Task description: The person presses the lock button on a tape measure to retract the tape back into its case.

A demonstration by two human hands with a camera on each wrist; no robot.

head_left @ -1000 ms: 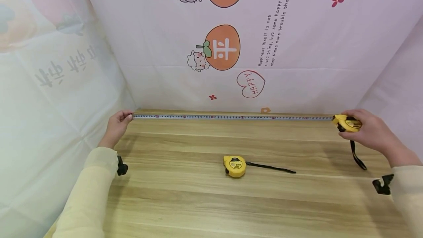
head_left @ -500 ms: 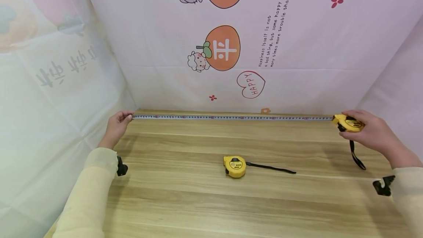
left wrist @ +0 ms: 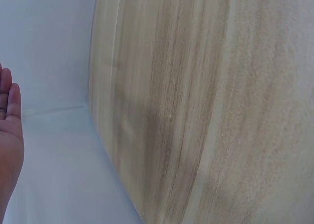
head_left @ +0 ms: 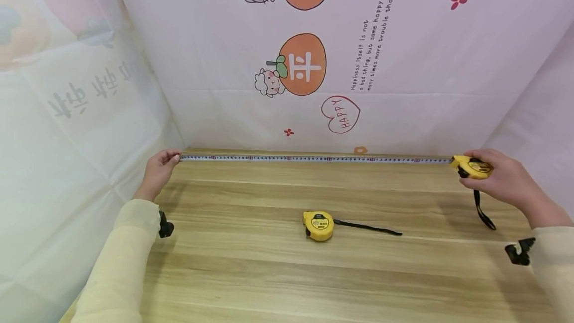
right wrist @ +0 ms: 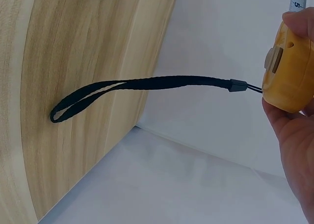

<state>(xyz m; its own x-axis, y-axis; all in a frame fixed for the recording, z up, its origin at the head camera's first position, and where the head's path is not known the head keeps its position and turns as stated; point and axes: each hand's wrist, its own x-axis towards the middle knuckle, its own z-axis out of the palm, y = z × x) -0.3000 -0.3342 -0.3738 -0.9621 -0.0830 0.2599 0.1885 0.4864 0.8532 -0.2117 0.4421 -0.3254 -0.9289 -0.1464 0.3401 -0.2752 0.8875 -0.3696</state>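
My right hand (head_left: 504,176) grips a yellow tape measure (head_left: 473,167) at the right, its black wrist strap (right wrist: 167,82) hanging loose. From its case a white blade (head_left: 309,159) runs out straight to the left along the back of the table. At the blade's far end, near the left back corner, my left hand (head_left: 158,171) pinches the tip between thumb and fingers. The left wrist view catches only the edge of that hand (left wrist: 10,136), without the blade. A second yellow tape measure (head_left: 319,226), blade not showing, lies mid-table with its black strap (head_left: 367,227) stretched to the right.
White printed cloth (head_left: 403,113) hangs behind the wooden table (head_left: 287,283), with further cloth walls at the left (head_left: 49,163) and right. Black mounts (head_left: 165,225) sit at both wrists, beside the pale sleeves.
Both hands keep their places and the blade stays stretched between them. The tape measure on the table has not moved.
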